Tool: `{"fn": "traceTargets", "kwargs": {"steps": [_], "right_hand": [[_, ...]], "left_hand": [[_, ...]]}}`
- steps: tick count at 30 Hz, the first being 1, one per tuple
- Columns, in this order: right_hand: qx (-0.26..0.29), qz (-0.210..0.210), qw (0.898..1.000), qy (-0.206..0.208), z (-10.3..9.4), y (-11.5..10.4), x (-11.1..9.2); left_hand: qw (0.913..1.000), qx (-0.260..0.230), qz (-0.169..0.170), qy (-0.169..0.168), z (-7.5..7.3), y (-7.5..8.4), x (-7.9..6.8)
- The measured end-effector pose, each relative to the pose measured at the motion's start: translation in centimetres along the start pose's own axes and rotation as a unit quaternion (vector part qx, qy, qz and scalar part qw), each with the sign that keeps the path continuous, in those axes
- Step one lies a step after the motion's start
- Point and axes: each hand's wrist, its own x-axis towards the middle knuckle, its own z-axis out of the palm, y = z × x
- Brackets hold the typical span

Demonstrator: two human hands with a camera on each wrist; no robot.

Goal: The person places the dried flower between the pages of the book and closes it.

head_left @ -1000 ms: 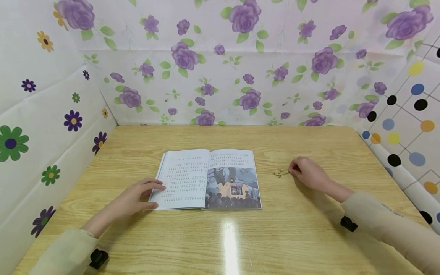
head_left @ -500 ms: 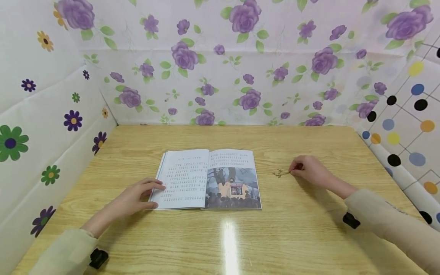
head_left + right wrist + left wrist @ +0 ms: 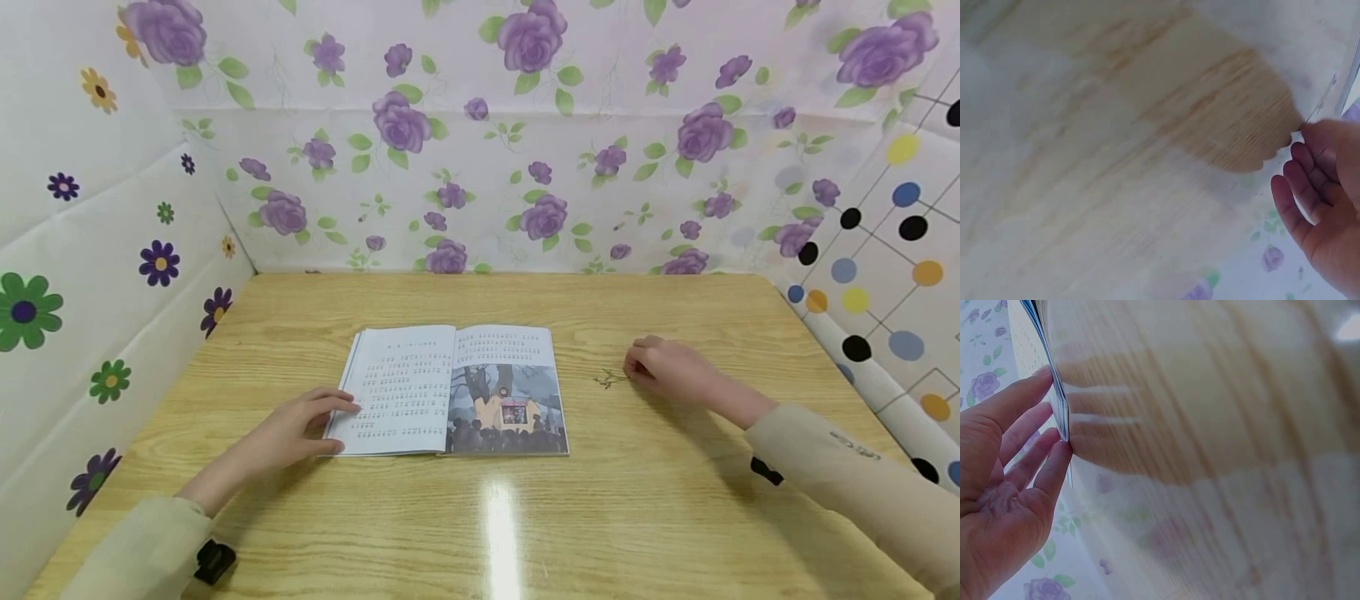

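An open book (image 3: 408, 392) lies flat, with printed text on its left page and a dark picture of a crowd on the right one. My left hand (image 3: 288, 433) rests on the lower left of the book, fingers on the page and thumb at the edge. The left wrist view shows those fingertips along the book's edge (image 3: 1060, 403). To the right of the book, a thin dried sprig (image 3: 609, 378) lies low over the table. My right hand (image 3: 667, 368) pinches its stem end between thumb and forefinger; the other fingers curl loosely in the right wrist view.
The wooden table (image 3: 420, 533) is glossy and reflects a bright light near its front. A purple-flowered sheet (image 3: 480, 192) hangs at the back, with patterned sheets along both sides. Black wrist straps (image 3: 215, 562) show under the sleeves.
My right hand shifts slightly right, then back left toward the book, the sprig moving a little with it. My left hand stays on the book.
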Motion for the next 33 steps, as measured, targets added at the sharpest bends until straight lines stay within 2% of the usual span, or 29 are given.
{"fn": "traceTargets", "kwargs": {"steps": [5, 8, 10, 13, 18, 23, 33], "right_hand": [[0.021, -0.018, 0.999, -0.017, 0.2, 0.4, 0.0], [0.088, 0.002, 0.995, -0.037, 0.3, 0.8, 0.0], [0.143, 0.021, 0.988, -0.05, 0.2, 1.3, -0.1], [0.195, 0.041, 0.979, -0.045, 0.2, 1.8, -0.1], [0.188, 0.049, 0.981, -0.014, 0.3, 1.8, -0.1], [0.177, 0.066, 0.982, -0.019, -0.1, 1.4, 0.0], [0.152, 0.041, 0.987, -0.042, -0.3, 1.3, 0.4]], "left_hand": [[1.0, -0.001, 0.001, -0.002, 0.2, 0.0, -0.1], [1.0, 0.0, 0.0, -0.002, 0.4, -0.1, -0.2], [1.0, -0.001, -0.002, -0.001, 0.4, -0.1, -0.3], [1.0, -0.006, -0.001, 0.002, 0.3, 0.0, -0.3], [1.0, -0.007, 0.0, 0.004, 0.1, 0.2, -0.3], [1.0, -0.006, -0.003, 0.002, 0.0, 0.1, -0.2], [1.0, -0.003, -0.003, -0.002, 0.0, -0.1, 0.1]]}}
